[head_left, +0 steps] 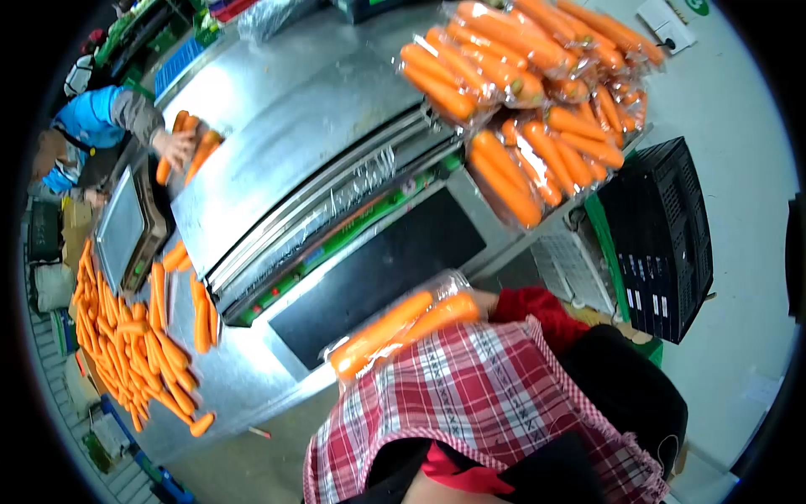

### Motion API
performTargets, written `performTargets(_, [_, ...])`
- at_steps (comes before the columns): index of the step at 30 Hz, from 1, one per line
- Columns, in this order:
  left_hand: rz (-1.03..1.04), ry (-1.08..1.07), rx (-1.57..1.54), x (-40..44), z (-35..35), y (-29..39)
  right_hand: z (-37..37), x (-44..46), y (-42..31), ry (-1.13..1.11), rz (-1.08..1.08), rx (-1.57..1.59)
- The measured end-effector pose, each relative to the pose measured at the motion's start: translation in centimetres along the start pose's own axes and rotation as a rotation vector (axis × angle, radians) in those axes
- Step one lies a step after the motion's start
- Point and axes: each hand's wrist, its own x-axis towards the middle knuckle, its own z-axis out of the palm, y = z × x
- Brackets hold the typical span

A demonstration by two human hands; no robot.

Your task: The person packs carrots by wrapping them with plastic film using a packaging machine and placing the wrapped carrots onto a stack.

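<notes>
Two carrots in a wrapped pack (405, 334) sit at lower centre, the right hand's (484, 302) grip holding their right end; the left hand isn't visible. Supported there alone, the pack might sag and slip.

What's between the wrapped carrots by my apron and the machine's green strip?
In the head view, a black plate in a steel frame separates the wrapped carrots from the green strip.
</notes>
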Motion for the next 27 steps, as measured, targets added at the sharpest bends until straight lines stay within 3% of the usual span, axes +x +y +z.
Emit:
performTargets(1, [0.082,-0.127,-0.092,1.3,0.9,1.1,1.1,0.5,-1.3,-0.077,-0.173,-0.145])
performTargets(3, [0.157,-0.359,-0.245,3.8,2.6,2.3,1.0,2.0,-1.2,-0.475,0.139,0.603])
performTargets(5, [0.127,-0.452,-0.314,4.9,3.4,2.7,1.5,1.8,-5.3,-0.238,-0.007,-0.25])
performTargets(6, [0.067,-0.418,-0.293,5.0,3.4,2.7,-0.6,1.3,-4.6,-0.175,-0.238,-0.37])
performTargets(7, [-0.123,-0.352,-0.237,4.5,2.9,2.8,0.2,0.1,-5.0,-0.042,-0.232,-0.01])
performTargets(9, [-0.131,-0.2,-0.047,6.1,3.1,2.1,1.4,-2.2,-5.8,0.186,-0.383,0.743])
performTargets(11, [-0.176,-0.231,0.222,8.5,3.2,3.2,-1.1,-3.7,-3.4,0.565,-0.258,0.082])
performTargets(12, [-0.059,-0.192,0.464,9.7,3.3,5.0,-4.5,-3.4,0.1,0.734,-0.232,0.206])
performTargets(13, [0.058,-0.152,0.707,10.9,3.4,7.5,-5.0,-3.6,-0.9,0.741,-0.332,0.166])
performTargets(14, [0.347,-0.045,0.824,12.2,2.6,9.7,-5.3,-4.3,-3.4,0.693,-0.316,0.302])
performTargets(15, [0.505,0.117,1.015,13.5,1.2,13.0,-7.1,-5.2,-4.2,0.769,-0.324,0.389])
performTargets(17, [0.447,0.43,1.194,17.9,-5.7,17.8,-9.4,-6.8,-6.2,0.853,-0.443,0.206])
performTargets(18, [0.563,0.619,1.265,20.2,-10.4,19.8,-10.1,-7.4,-8.2,0.876,-0.437,0.242])
performTargets(19, [0.59,0.633,1.391,22.6,-16.0,22.6,-12.6,-8.9,-7.8,0.882,-0.43,0.346])
performTargets(20, [0.399,0.78,1.572,24.1,-19.5,24.9,-13.3,-9.2,-8.1,0.987,-0.455,0.397])
performTargets(22, [0.149,0.797,1.904,27.2,-25.7,26.8,-15.1,-9.1,-8.5,1.182,-0.474,0.461])
performTargets(24, [-0.168,0.645,2.015,30.0,-31.2,26.7,-16.9,-8.8,-7.5,1.278,-0.446,0.569])
performTargets(26, [-0.461,0.428,2.086,33.0,-35.9,25.2,-17.9,-8.5,-5.8,1.538,-0.359,0.418])
performTargets(27, [-0.542,0.371,2.004,33.9,-36.6,24.5,-18.4,-8.6,-5.2,1.552,-0.355,0.416])
